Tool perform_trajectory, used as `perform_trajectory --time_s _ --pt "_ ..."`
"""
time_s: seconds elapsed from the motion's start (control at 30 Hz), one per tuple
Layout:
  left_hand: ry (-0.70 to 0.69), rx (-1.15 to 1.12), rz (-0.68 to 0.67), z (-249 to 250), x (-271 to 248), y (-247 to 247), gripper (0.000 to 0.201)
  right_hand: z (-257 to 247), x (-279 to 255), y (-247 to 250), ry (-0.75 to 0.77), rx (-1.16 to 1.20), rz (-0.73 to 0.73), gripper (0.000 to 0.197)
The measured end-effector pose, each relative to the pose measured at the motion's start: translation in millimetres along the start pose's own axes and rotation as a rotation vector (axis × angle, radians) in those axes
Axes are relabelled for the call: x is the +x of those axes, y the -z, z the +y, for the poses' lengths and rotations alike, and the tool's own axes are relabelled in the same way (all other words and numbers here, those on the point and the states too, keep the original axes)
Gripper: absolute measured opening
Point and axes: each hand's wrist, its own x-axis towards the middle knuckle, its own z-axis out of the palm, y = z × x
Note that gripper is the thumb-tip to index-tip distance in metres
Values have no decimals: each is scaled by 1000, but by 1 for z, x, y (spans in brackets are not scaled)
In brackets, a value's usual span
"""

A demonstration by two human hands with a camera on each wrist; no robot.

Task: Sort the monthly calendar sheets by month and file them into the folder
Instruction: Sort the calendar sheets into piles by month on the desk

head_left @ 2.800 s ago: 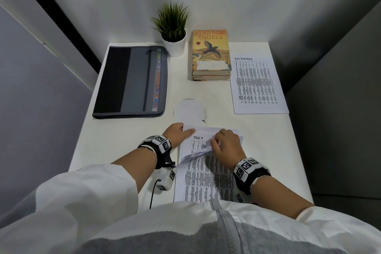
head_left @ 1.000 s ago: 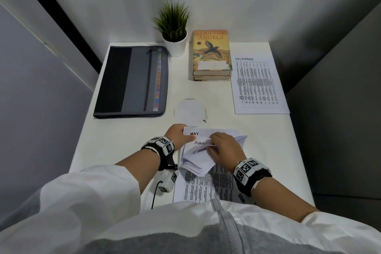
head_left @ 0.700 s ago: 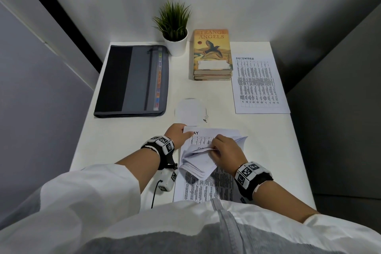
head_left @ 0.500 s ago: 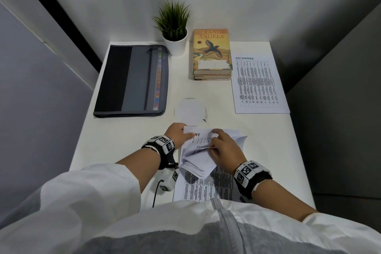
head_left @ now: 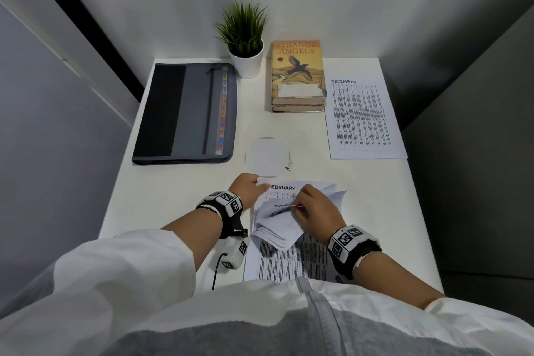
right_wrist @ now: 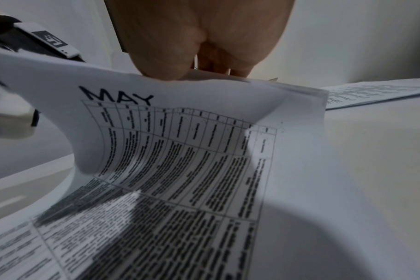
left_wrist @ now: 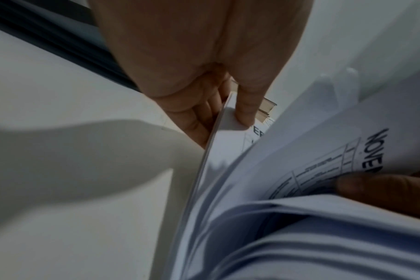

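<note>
Stack of calendar sheets [head_left: 291,257] is lying at lower centre of the head frame on the white table [head_left: 179,196], near edge tucked under the person's torso. Left hand [head_left: 245,186] is sitting at the stack's upper-left corner; left wrist view is showing its thumb on top and fingers [left_wrist: 199,117] underneath, so that grip is pinching the corner of the stack. Right hand [head_left: 316,212] is sitting just right of centre, its grip curling round a bundle of sheet tops bent back toward the person. FEBRUARY sheet [head_left: 281,188] is showing flat at the top of the stack; a JUNE heading is showing on the curled bundle below it. Right wrist view is showing a MAY sheet [right_wrist: 180,151] arching up under the palm; left wrist view is catching a page headed NOVE…, rest cut off. DECEMBER sheet [head_left: 362,118] is lying alone at the right of the frame, well apart from the stack, beside a pile of books [head_left: 297,75]. Grey-black zip folder [head_left: 185,113] is lying closed at upper left, coloured tabs showing along its right side. Potted plant [head_left: 245,37] is standing at top centre between folder and books. A pale round coaster-like disc [head_left: 267,157] is sitting just above the stack.
</note>
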Motion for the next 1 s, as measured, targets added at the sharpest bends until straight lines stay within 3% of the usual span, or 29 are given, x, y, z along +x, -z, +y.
perform_trajectory --time_s 0.2,0.33,0.57,0.83,1.0 --pt "-10 -31 2 3 3 -3 20 4 1 -5 13 -12 31 6" --pt "-10 -63 1 1 4 -3 29 2 2 -3 35 -90 58 4" --pt "-44 82 12 -1 4 4 31 0 1 -2 -1 7 20 8" --pt "-2 -125 15 -2 4 -5 25 0 3 -5 22 -75 54 5" --pt "-14 -32 13 -4 4 2 24 0 3 -3 -1 5 12 8"
